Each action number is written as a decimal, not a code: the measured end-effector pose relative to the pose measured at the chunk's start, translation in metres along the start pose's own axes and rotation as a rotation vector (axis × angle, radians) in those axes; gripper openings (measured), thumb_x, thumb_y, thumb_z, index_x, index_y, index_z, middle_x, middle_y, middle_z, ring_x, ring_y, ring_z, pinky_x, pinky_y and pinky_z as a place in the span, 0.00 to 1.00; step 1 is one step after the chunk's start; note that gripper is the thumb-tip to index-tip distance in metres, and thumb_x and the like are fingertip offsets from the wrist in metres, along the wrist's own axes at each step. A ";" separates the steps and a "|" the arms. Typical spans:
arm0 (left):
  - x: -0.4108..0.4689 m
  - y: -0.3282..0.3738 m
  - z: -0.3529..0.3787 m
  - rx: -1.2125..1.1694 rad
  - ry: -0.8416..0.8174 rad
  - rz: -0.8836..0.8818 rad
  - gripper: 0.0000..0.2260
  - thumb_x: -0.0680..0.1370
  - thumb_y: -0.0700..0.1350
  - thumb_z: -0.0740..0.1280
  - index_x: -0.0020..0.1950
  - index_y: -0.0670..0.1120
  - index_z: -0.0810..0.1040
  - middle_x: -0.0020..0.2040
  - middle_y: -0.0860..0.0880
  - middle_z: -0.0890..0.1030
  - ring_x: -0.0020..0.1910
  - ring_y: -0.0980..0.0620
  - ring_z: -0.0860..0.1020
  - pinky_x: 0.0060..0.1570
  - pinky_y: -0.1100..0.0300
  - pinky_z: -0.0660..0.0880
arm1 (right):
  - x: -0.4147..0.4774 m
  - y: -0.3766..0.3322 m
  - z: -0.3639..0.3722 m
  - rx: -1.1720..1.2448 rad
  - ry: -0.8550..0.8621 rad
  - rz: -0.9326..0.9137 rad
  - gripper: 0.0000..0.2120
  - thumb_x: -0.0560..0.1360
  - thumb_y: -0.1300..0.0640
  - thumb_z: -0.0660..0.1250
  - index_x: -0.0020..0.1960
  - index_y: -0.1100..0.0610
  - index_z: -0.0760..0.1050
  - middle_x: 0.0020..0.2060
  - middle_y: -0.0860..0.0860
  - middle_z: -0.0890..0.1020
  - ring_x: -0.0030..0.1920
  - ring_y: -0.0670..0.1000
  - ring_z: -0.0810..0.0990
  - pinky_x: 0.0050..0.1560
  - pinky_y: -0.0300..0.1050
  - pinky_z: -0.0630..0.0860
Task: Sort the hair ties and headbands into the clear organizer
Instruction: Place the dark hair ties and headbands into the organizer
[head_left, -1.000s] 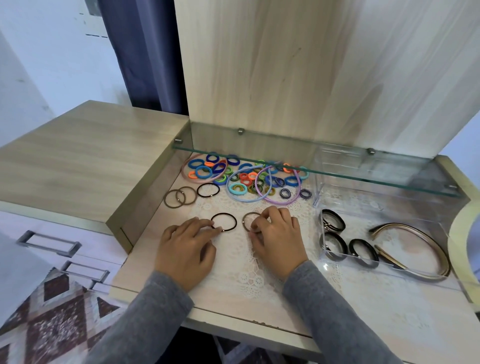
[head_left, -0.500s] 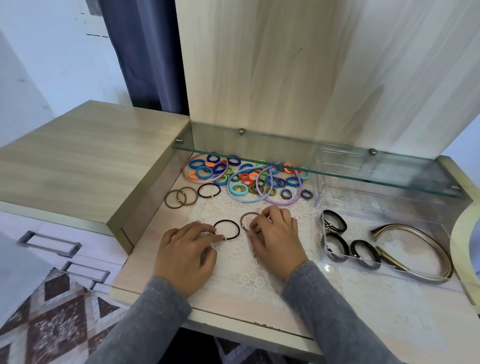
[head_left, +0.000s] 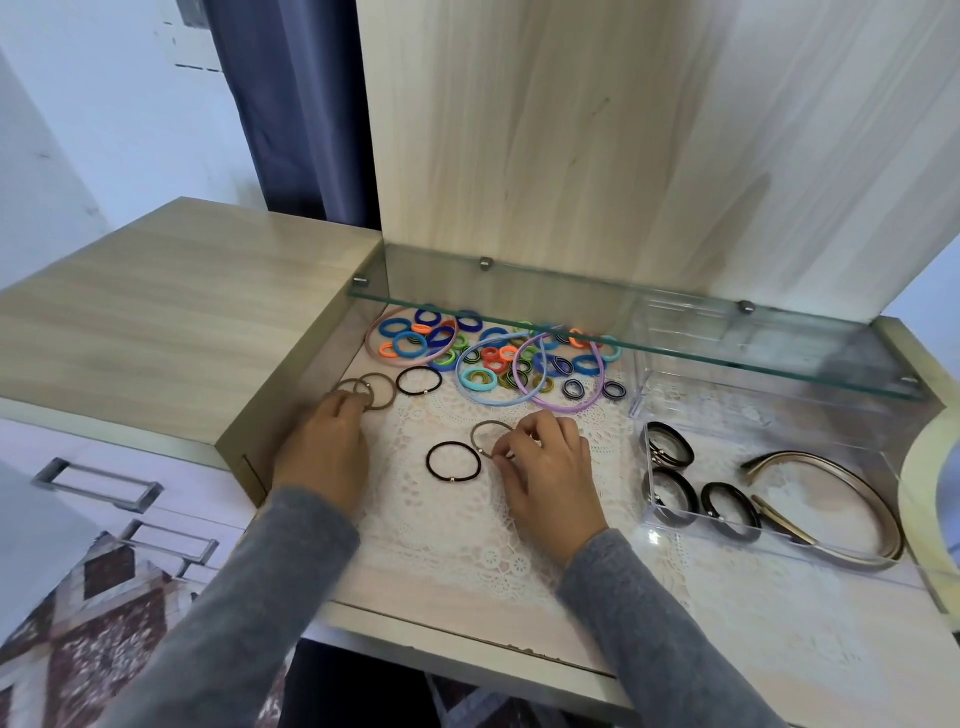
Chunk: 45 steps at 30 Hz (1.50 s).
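Note:
My right hand (head_left: 545, 470) pinches a thin brown hair tie (head_left: 485, 428) lying on the lace mat. A thin black hair tie (head_left: 453, 461) lies loose just left of it. My left hand (head_left: 324, 444) reaches two overlapping brown hair ties (head_left: 382, 389) near the left wall, fingertips touching them. Another black hair tie (head_left: 418, 381) lies beyond. A heap of small coloured hair ties (head_left: 493, 353) and pastel headbands (head_left: 558, 384) sits at the back under the glass shelf. The clear organizer (head_left: 644, 457) on the right holds dark hair ties (head_left: 670, 451) and gold headbands (head_left: 841, 499).
A glass shelf (head_left: 649, 343) overhangs the back of the recess. A wooden cabinet top (head_left: 171, 312) rises on the left, with drawers and handles (head_left: 98, 483) below it. A pale curved rim (head_left: 924, 493) stands at the far right.
My left hand let go of the black hair tie and moved back-left to the two brown ties. My right hand stayed on its brown tie.

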<state>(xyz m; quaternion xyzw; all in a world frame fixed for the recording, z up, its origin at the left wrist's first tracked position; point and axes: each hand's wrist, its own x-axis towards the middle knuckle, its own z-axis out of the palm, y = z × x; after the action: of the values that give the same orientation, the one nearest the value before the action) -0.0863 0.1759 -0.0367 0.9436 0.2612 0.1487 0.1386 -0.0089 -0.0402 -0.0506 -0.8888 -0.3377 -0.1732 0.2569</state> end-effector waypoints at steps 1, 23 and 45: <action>0.007 -0.001 -0.001 0.029 -0.026 -0.007 0.19 0.76 0.33 0.58 0.65 0.43 0.74 0.65 0.44 0.74 0.56 0.39 0.76 0.47 0.49 0.75 | 0.000 -0.002 0.000 0.043 -0.007 -0.031 0.03 0.72 0.58 0.70 0.45 0.52 0.78 0.45 0.48 0.73 0.48 0.50 0.69 0.47 0.46 0.68; 0.051 -0.021 0.006 -0.050 0.038 0.341 0.11 0.64 0.26 0.69 0.38 0.40 0.78 0.39 0.42 0.78 0.35 0.40 0.76 0.33 0.49 0.76 | 0.012 -0.001 0.002 0.087 -0.123 -0.235 0.03 0.73 0.55 0.69 0.47 0.50 0.80 0.47 0.47 0.73 0.50 0.49 0.67 0.48 0.47 0.66; -0.026 0.004 0.016 -0.317 0.247 0.582 0.03 0.77 0.47 0.63 0.47 0.49 0.69 0.36 0.51 0.79 0.36 0.49 0.77 0.38 0.55 0.75 | 0.105 -0.019 0.038 -0.184 -0.264 -0.179 0.07 0.78 0.53 0.61 0.51 0.49 0.78 0.54 0.51 0.71 0.57 0.54 0.65 0.59 0.52 0.61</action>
<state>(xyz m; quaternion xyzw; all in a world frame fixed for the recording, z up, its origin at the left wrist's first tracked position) -0.1004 0.1554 -0.0552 0.9202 -0.0302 0.3335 0.2026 0.0575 0.0478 -0.0246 -0.8900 -0.4289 -0.1073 0.1115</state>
